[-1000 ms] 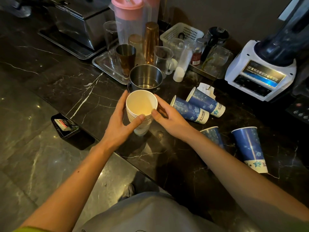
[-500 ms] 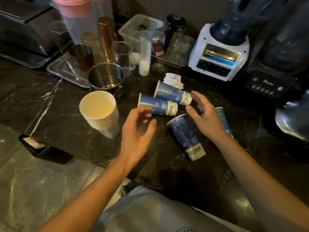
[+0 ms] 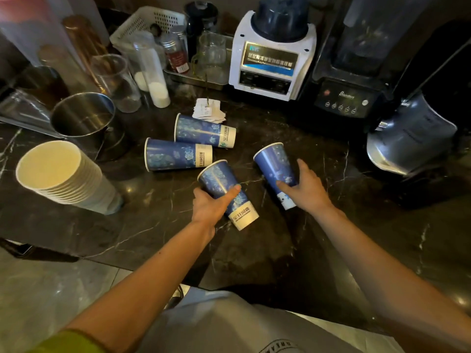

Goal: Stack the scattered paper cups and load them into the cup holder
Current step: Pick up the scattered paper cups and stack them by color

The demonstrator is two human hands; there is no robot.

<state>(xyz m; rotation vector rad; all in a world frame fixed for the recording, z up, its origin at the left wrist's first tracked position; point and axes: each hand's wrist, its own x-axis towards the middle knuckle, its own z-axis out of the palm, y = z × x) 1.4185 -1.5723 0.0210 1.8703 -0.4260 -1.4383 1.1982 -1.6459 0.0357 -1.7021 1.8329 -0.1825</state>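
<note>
A stack of white paper cups (image 3: pixel 63 178) stands at the left of the dark marble counter (image 3: pixel 158 225), mouth up. Two blue paper cups (image 3: pixel 178 157) (image 3: pixel 204 131) lie on their sides in the middle, white bases to the right. My left hand (image 3: pixel 210 206) grips a third blue cup (image 3: pixel 221 184) by its middle, tilted with its mouth away from me. My right hand (image 3: pixel 307 191) holds a fourth blue cup (image 3: pixel 275 165) by its lower part, also tilted mouth-away. No cup holder is visible.
A steel pot (image 3: pixel 84 115) and a tray of glasses and shakers stand at the back left. Folded receipts (image 3: pixel 209 112) lie behind the cups. A white blender base (image 3: pixel 270 64), a black blender (image 3: pixel 349 93) and a grey jug (image 3: pixel 407 138) line the back right.
Both hands left the white stack and moved right. Each hand has closed on a blue cup and lifted it off the counter. The camera view shifted right.
</note>
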